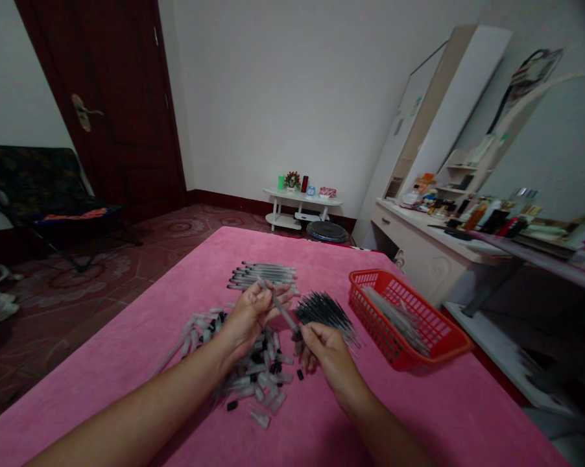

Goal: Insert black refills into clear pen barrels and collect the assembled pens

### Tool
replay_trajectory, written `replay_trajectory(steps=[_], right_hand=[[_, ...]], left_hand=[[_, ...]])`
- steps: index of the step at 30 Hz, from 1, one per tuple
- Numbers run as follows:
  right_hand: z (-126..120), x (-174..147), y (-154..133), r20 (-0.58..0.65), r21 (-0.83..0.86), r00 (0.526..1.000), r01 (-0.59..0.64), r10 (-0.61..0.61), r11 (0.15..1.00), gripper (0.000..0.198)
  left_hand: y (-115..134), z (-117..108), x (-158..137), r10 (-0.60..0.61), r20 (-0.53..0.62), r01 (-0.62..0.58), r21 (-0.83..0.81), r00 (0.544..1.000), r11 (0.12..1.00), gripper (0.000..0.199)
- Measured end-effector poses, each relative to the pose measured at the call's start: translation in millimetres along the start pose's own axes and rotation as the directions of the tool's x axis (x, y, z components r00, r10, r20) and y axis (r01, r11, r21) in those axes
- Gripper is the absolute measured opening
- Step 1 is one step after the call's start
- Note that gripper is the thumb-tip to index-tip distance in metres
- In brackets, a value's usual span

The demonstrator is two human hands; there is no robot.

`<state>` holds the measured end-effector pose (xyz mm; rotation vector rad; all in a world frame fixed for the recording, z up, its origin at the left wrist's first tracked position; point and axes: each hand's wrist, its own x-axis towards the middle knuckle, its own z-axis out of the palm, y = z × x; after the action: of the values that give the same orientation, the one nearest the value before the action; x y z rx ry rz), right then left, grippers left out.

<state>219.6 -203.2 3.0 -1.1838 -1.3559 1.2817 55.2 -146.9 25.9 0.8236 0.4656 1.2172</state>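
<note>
A translucent grey pen (285, 314) slants between my hands above the pink-covered table. My left hand (253, 310) pinches its upper end between thumb and fingers, the other fingers spread behind it. At the lower end, the fingers of my right hand (325, 350) close on the pen; any small part at that tip is hidden. Under and beside my left hand lies a loose heap of clear pen caps (268, 379) and small black plugs (300, 374). Dark pen refills (325, 312) fan out just beyond my right hand. Past my left hand, capped pens (263, 274) lie in a row.
To the right stands a red plastic basket (426, 364) holding clear pen barrels (400, 319). A pink cloth (351, 415) covers the table. Further off are a cluttered white dresser (414, 240), a small white stand (286, 222), a folding chair (39, 188) and a door (112, 97).
</note>
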Motion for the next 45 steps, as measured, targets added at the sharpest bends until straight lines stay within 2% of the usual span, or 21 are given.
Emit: replay_trajectory(steps=[5, 12, 18, 22, 27, 31, 37, 41, 45], right_hand=[[-1.3, 3.8, 7.6, -0.022, -0.040, 0.999, -0.031, 0.030, 0.999, 0.045], [-2.0, 2.2, 1.8, -0.216, -0.167, 0.972, 0.056, -0.092, 0.984, 0.020], [1.0, 2.7, 5.3, -0.118, -0.103, 0.992, 0.031, -0.044, 0.994, 0.044], [-0.2, 3.1, 4.5, -0.190, -0.096, 0.975, 0.098, -0.115, 0.990, 0.030], [-1.2, 2.8, 5.7, -0.126, -0.107, 0.990, 0.055, -0.069, 0.993, 0.042], [-0.2, 2.1, 4.7, -0.181, -0.089, 0.977, 0.101, -0.115, 0.991, 0.031], [0.7, 2.4, 5.7, -0.100, -0.108, 0.994, 0.040, -0.051, 0.993, 0.041], [0.7, 2.0, 4.9, -0.165, -0.079, 0.979, 0.104, -0.116, 0.991, 0.030], [-0.6, 2.6, 7.0, -0.092, -0.112, 0.993, 0.058, -0.068, 0.992, 0.042]], left_hand=[[-5.2, 0.9, -2.4, -0.023, -0.045, 0.024, 0.027, 0.999, 0.999, 0.027], [-3.9, 4.1, -5.0, -0.031, -0.120, 0.046, 0.119, 0.992, 0.992, 0.029], [-5.1, 1.9, -4.4, -0.006, -0.118, 0.022, 0.139, 0.993, 0.990, 0.028], [-6.5, -0.6, -3.6, -0.002, -0.109, 0.020, 0.158, 0.994, 0.987, 0.026], [-6.8, 0.5, -4.0, -0.007, -0.113, 0.023, 0.144, 0.994, 0.989, 0.029], [-5.0, 2.9, -5.1, 0.004, -0.117, 0.013, 0.150, 0.993, 0.989, 0.031], [-5.8, 0.7, -4.7, 0.007, -0.110, 0.011, 0.162, 0.994, 0.987, 0.030], [-5.7, 0.7, -5.4, 0.006, -0.122, 0.014, 0.163, 0.993, 0.987, 0.031], [-5.0, 1.7, -5.4, 0.002, -0.121, 0.018, 0.166, 0.993, 0.986, 0.031]])
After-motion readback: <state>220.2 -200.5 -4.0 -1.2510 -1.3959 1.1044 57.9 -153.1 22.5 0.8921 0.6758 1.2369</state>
